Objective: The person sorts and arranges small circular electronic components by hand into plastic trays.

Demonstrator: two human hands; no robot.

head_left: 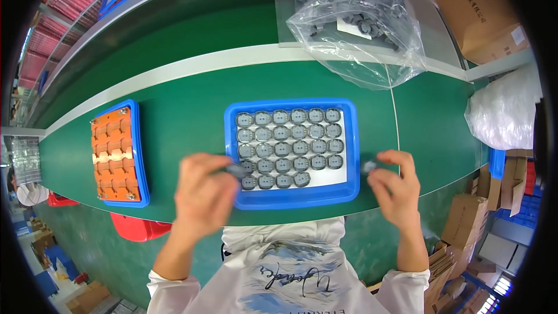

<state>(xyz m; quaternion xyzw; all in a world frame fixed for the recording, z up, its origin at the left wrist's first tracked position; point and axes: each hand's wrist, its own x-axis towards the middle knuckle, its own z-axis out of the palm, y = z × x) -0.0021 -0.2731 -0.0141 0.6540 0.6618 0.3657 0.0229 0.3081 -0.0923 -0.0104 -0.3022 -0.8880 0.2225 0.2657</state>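
Though the blue tray (293,200) is filled except near right, your left hand (203,192) and right hand (397,187) pinch grey parts (369,166).

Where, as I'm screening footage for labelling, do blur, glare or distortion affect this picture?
In the head view, the left hand and the grey part at its fingertips look motion-blurred; highlights streak the clear plastic bag; fisheye distortion bends the white rail, with black corners; the blue tray looks fairly sharp.

Left hand (203,192) pinched, blurred; right hand (399,189) pinched.
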